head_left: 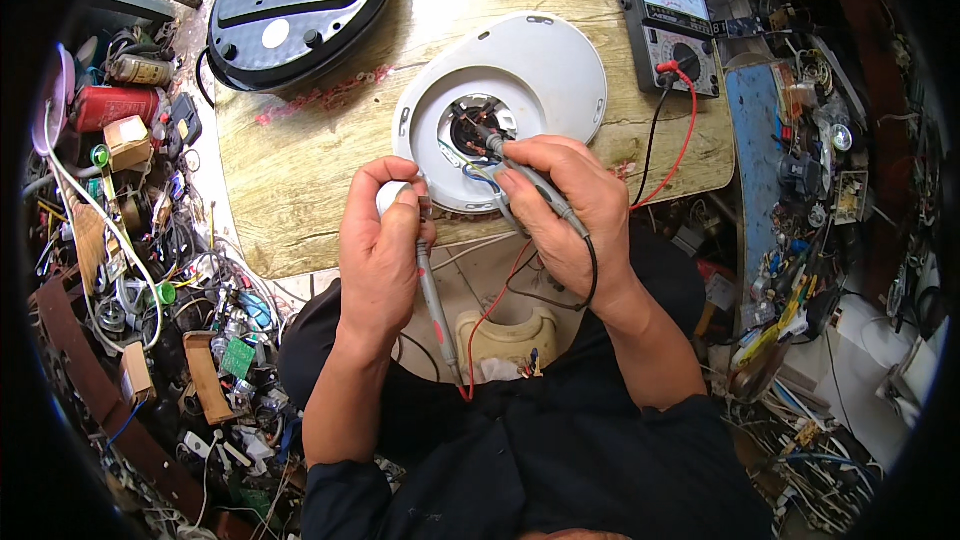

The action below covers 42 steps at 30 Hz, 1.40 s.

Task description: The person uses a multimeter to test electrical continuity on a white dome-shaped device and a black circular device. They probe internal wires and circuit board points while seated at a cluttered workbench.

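A pale grey plastic appliance base (560,70) lies on the table before me, its round centre open to show a dark socket part (470,127) with metal contacts and thin coloured wires. My left hand (378,258) is closed around a white plug (391,196) and a grey test probe (436,305) with a red lead, just left of the base's near edge. In my right hand (580,210) is another grey test probe (545,192) with a black lead. Its front end reaches into the open centre; the exact contact point is too small to tell.
An analog multimeter (665,35) stands at the table's far right, red and black leads plugged in. A black round appliance (300,15) rests at the far left of the wooden table (290,180). Heaps of parts and cables (240,360) crowd both sides. A cream plastic piece (510,335) sits between my legs.
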{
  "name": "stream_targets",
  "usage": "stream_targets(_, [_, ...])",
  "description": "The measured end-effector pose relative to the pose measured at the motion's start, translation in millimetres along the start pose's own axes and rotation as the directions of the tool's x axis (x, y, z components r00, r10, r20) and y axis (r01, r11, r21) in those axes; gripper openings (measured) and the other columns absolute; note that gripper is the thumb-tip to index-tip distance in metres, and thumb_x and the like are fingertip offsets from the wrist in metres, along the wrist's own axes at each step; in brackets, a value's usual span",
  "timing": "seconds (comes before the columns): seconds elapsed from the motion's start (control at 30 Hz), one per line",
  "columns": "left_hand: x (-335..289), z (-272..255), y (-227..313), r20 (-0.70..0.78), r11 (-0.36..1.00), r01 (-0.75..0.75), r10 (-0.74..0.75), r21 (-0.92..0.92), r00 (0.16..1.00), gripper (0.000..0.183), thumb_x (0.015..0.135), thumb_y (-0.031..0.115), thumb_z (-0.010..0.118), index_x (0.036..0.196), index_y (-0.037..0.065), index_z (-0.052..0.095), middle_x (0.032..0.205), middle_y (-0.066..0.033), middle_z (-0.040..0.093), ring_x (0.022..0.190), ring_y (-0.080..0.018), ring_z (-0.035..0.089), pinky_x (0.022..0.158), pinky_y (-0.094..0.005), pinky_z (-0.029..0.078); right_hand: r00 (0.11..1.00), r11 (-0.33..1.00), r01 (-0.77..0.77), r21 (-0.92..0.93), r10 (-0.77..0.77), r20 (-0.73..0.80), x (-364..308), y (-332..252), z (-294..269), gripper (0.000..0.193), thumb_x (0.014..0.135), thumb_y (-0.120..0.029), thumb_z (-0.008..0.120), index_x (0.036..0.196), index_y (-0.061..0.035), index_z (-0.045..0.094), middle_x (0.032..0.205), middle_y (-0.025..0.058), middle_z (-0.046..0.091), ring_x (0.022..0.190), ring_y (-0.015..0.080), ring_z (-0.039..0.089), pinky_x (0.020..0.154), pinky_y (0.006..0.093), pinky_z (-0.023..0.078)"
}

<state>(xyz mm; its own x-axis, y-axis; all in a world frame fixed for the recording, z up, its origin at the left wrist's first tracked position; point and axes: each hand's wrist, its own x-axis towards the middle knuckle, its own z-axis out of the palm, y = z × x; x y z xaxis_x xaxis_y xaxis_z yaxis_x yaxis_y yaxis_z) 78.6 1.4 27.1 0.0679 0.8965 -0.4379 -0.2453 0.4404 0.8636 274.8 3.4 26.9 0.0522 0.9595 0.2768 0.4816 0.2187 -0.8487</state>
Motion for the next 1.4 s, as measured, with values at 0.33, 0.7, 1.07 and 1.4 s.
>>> stream_targets(0.33, [2.7,-1.6,-1.3,-0.009,1.000,-0.016,0.016,-0.004,1.000,0.021,0.106,0.008,0.048,0.126,0.007,0.053,0.103,-0.0039,0.060,0.063,-0.0052,0.045,0.053,-0.0195,0.035,0.999,0.999,0.028,-0.037,-0.027,0.037,-0.2,-3.3,1.8,0.023,0.083,-0.003,0.080,0.105,0.0008,0.074,0.096,0.0163,0.074,0.093,0.0335,0.071,0.085,0.0408,0.055])
stream_targets(0.7, [6.0,-1.3,4.0,-0.019,1.000,-0.004,0.004,0.015,1.000,0.021,0.105,0.009,0.049,0.125,0.006,0.053,0.102,-0.0038,0.060,0.066,-0.0056,0.046,0.054,-0.0195,0.035,0.996,0.995,0.090,0.053,-0.089,-0.009,1.8,-2.9,0.9,0.019,0.082,0.000,0.078,0.101,0.0019,0.072,0.093,0.0167,0.073,0.088,0.0345,0.070,0.083,0.0406,0.054])
stream_targets(1.07, [6.9,0.8,4.0,-0.029,1.000,-0.009,0.009,0.001,1.000,0.021,0.104,0.008,0.049,0.123,0.005,0.054,0.100,-0.0041,0.060,0.066,-0.0059,0.046,0.054,-0.0199,0.035,0.998,0.997,-0.050,0.051,0.052,-0.036,4.6,-7.0,-2.9,0.018,0.087,0.000,0.076,0.104,0.0025,0.072,0.095,0.0161,0.072,0.084,0.0269,0.069,0.078,0.0357,0.054])
stream_targets(1.4, [6.7,1.1,4.2,-0.023,1.000,0.005,-0.005,0.019,1.000,0.020,0.104,0.008,0.048,0.124,0.005,0.052,0.102,-0.0044,0.060,0.067,-0.0054,0.046,0.056,-0.0198,0.036,0.990,0.992,-0.122,0.045,0.125,-0.060,2.6,-6.1,-5.9,0.021,0.088,0.000,0.075,0.108,0.0029,0.072,0.098,0.0158,0.072,0.082,0.0203,0.070,0.073,0.0305,0.055])
